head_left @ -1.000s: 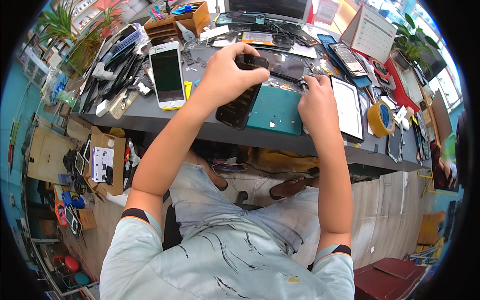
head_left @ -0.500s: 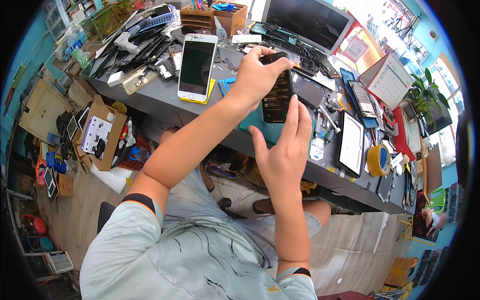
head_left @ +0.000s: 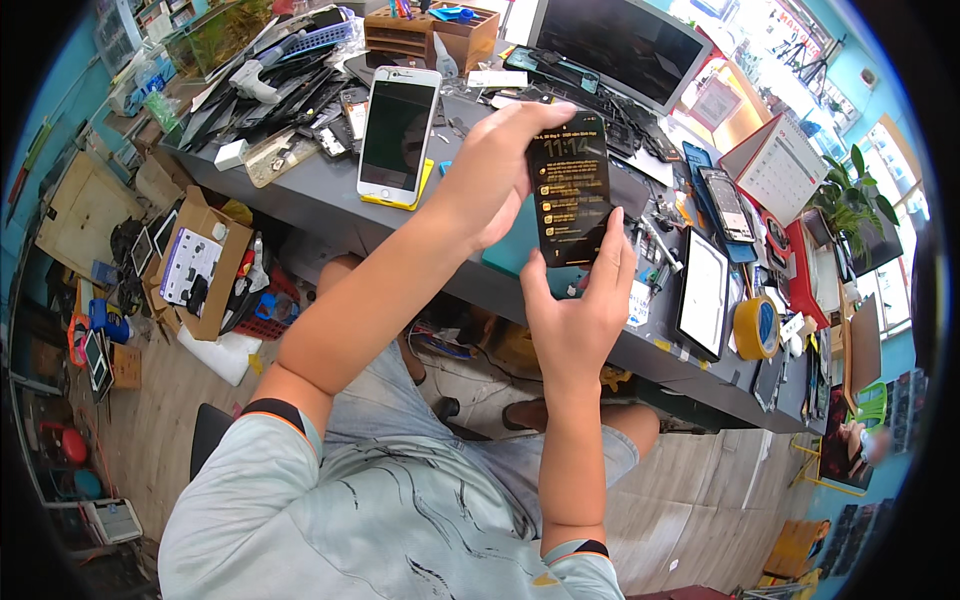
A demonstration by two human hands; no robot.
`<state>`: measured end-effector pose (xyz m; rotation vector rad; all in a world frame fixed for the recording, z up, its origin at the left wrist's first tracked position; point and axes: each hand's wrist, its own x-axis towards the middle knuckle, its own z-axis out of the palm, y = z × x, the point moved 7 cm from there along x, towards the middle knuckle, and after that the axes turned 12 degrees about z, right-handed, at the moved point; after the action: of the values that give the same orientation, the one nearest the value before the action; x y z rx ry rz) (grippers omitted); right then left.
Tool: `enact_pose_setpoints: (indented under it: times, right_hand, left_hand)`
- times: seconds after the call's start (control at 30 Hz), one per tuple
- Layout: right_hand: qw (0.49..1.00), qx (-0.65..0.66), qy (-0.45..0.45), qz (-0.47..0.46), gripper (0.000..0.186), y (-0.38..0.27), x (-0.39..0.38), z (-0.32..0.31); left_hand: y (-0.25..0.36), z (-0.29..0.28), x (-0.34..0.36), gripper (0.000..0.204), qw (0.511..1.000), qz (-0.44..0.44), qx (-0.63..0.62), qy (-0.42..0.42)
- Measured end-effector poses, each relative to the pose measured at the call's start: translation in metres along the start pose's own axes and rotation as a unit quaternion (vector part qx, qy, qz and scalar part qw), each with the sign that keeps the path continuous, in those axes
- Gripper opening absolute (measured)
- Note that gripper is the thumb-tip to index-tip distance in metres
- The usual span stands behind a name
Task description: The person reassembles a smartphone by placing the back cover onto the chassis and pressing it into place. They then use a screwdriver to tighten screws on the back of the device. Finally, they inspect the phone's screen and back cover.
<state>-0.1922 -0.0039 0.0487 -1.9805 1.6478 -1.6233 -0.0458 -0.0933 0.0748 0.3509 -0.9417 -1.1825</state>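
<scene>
Gripping a black smartphone [head_left: 573,180] in the fingers [head_left: 607,255] of left hand [head_left: 495,170] and right hand [head_left: 578,325]
Left fingertips mostly hidden; lit screen [head_left: 575,215] toward camera, long axis near-upright, top pointing away.

Workshop bench area, phone-repair type, judged by contents. Grey desk [head_left: 290,208], crossing the frame, crowded with electronics. Upper left: heap of flat dark parts [head_left: 302,92], piled loosely. Top, left of centre: wooden organiser [head_left: 472,46], compartmented. Centre: dark-screened phone [head_left: 572,190], display lit; green work mat [head_left: 512,245], partly hidden. Left of these: white phone [head_left: 397,140]. Right of centre: slim tools [head_left: 662,244], scattered; roll of yellow tape [head_left: 756,328]. Top, right of centre: monitor [head_left: 622,50]. Upper right: desk calendar [head_left: 772,165]. Left: cardboard box [head_left: 225,290], open, filled.
</scene>
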Motion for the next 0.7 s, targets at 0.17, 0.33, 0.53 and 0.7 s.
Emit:
enact_pose_setpoints:
  times: [0.17,0.33,0.53,0.7]
  right_hand:
    - [0.996,0.083,0.008,0.019,0.090,-0.007,-0.013,-0.012]
    - [0.994,0.097,-0.025,0.035,0.093,-0.015,-0.040,-0.017]
    - [0.993,0.101,-0.052,0.035,0.094,-0.023,-0.057,-0.018]
    - [0.990,0.120,-0.070,0.041,0.095,-0.026,-0.064,-0.016]
  left_hand:
    - [0.004,0.030,-0.035,0.068,0.994,-0.020,-0.099,-0.034]
    - [-0.001,0.023,-0.064,0.090,0.996,-0.020,-0.085,-0.032]
    - [-0.004,0.012,-0.084,0.095,0.992,-0.032,-0.122,0.003]
    - [0.001,0.008,-0.091,0.100,0.999,-0.014,-0.027,-0.014]
